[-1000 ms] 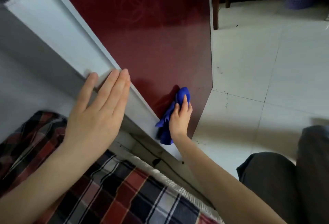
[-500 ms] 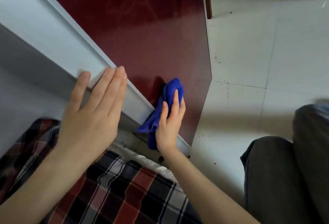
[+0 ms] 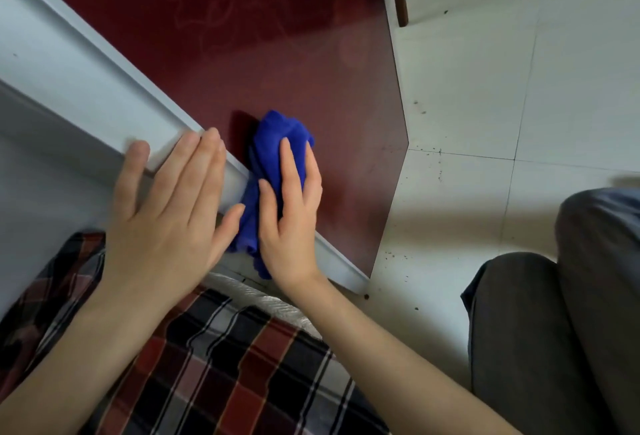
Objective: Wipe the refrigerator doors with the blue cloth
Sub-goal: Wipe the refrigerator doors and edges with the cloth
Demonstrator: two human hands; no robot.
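Right hand [image 3: 289, 223]: grip flat, fingers straight, pressing the bunched cloth [image 3: 277, 133] against the red door [image 3: 277, 54], low down, beside its white edge [image 3: 86, 88]. Left hand [image 3: 166, 227]: grip flat, fingers straight, resting on that edge, holding nothing.

No legible text, label, brand, number or sign anywhere, the refrigerator door [image 3: 277, 54] included.

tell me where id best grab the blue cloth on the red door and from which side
I'd pinch the bunched upper fold of the blue cloth, which bulges free above the fingertips of the right hand. Come from the bare red door face on its right: the left hand and the door's white edge crowd its left side.
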